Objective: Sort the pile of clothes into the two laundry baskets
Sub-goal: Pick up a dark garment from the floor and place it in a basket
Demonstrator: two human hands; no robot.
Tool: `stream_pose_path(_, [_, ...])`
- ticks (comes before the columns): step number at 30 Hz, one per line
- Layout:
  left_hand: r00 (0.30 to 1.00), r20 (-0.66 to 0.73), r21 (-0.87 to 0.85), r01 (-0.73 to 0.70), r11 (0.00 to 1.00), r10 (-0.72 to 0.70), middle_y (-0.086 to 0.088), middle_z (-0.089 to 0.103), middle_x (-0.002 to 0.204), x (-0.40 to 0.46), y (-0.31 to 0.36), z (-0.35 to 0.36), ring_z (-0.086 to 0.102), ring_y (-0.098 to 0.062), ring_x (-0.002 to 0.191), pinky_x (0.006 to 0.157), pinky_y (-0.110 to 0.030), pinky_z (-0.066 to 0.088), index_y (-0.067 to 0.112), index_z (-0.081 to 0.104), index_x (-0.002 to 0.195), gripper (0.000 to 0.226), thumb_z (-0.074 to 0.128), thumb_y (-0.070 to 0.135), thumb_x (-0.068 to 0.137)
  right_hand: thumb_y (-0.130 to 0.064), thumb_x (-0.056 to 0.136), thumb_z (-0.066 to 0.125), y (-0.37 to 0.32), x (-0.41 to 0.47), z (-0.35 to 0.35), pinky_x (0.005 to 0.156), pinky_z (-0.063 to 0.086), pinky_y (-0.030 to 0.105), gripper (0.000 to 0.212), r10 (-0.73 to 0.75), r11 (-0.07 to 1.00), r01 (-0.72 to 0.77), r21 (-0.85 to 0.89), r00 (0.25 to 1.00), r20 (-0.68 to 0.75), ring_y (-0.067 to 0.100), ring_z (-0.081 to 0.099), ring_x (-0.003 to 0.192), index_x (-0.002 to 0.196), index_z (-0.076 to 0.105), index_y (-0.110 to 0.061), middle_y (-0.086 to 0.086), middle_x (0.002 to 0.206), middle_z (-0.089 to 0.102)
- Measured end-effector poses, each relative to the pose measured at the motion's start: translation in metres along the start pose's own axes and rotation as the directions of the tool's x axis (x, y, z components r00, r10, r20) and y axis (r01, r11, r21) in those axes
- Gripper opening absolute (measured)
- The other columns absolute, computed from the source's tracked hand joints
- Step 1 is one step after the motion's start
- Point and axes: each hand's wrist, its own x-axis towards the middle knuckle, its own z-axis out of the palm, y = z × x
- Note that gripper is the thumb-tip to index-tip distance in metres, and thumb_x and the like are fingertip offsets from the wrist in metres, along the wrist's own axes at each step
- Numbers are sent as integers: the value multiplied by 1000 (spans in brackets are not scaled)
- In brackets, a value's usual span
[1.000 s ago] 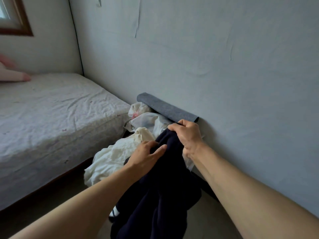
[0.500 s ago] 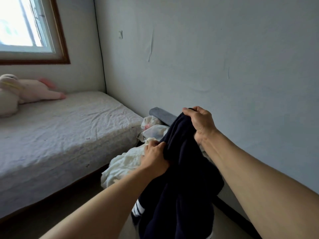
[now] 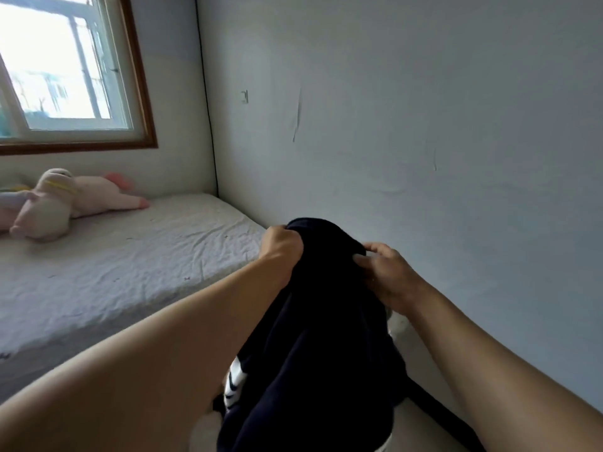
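1. A dark garment (image 3: pixel 313 337) hangs at 6 o'clock, lifted between both hands.
2. Left hand (image 3: pixel 282 247) is clenched on it; right hand (image 3: pixel 388 275) pinches its top edge.
3. No baskets visible; sorting progress cannot be judged.

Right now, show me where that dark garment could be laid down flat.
The mattress is bare from the plush toy by the window to its near end. Crowded: both hands grip the dark garment, which hides the floor below. No baskets show.
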Motion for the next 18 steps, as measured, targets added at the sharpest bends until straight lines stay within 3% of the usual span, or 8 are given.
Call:
stream_pose_path(2, [999, -39, -28, 13, 1000, -14, -21, 67, 108, -2, 7, -15, 64, -37, 101, 82, -42, 53, 0, 66, 107, 35, 39, 3, 85, -11, 88, 62, -2, -18, 11, 69, 52, 29, 39, 32, 999, -30, -12, 984, 176, 18, 63, 82, 125, 47, -14, 6, 97, 63])
stream_pose_path(4, [998, -62, -52, 24, 998, -27, -20, 67, 109, -4, 10, -32, 64, -36, 101, 90, -42, 51, -1, 66, 108, 35, 40, 4, 84, -15, 77, 76, -2, -28, 32, 88, 54, 36, 51, 57, 984, -3, -178, 953, 298, 20, 65, 100, 119, 51, -24, 3, 109, 65])
stream_pose_path(7, [998, -67, -70, -5, 998, 1, -21, 67, 110, -10, 13, -59, 64, -37, 103, 95, -45, 51, -2, 66, 110, 32, 45, 6, 86, -31, 51, 89, 14, -35, 79, 101, 47, 37, 86, 45, 847, 129, -516, 949, 311, 16, 60, 113, 127, 50, -26, -6, 119, 64])
stream_pose_path(8, [997, -69, -64, -22, 998, 18, -23, 66, 111, -12, 13, -69, 63, -37, 105, 96, -46, 51, -2, 66, 110, 32, 45, 6, 86, -29, 53, 89, 18, -35, 93, 99, 47, 34, 86, 0, 817, 160, -553, 960, 278, 15, 59, 112, 129, 50, -22, -6, 118, 64])
stream_pose_path(10, [996, -80, -59, -35, 998, 30, -26, 64, 113, -17, 9, -93, 62, -38, 107, 97, -44, 49, -4, 65, 110, 34, 43, 4, 85, -12, 69, 80, 25, -37, 118, 84, 49, 26, 60, -83, 814, 177, -553, 978, 191, 18, 61, 102, 124, 56, -11, 0, 109, 66])
stream_pose_path(12, [994, -99, -64, -47, 997, 40, -25, 66, 110, -19, 0, -118, 63, -37, 104, 96, -45, 50, -1, 66, 108, 34, 43, 5, 83, -6, 78, 71, 29, -40, 140, 82, 52, 31, 40, -92, 829, 167, -533, 982, 164, 25, 63, 96, 117, 60, -6, 9, 105, 68])
stream_pose_path(15, [988, -150, -91, -40, 995, 26, -18, 70, 101, -15, -22, -155, 66, -35, 98, 93, -46, 52, 9, 69, 103, 39, 46, 18, 72, -8, 81, 68, 38, -47, 180, 89, 50, 39, 31, -92, 814, 155, -559, 986, 139, 31, 63, 98, 111, 62, -3, 15, 106, 69])
stream_pose_path(18, [978, -206, -75, -3, 997, -12, -19, 69, 106, -13, -46, -195, 64, -36, 102, 94, -47, 51, 9, 66, 107, 52, 41, 25, 65, -5, 81, 66, 53, -53, 224, 91, 50, 45, 29, -91, 842, 145, -520, 988, 127, 36, 63, 100, 110, 63, 1, 18, 104, 68])
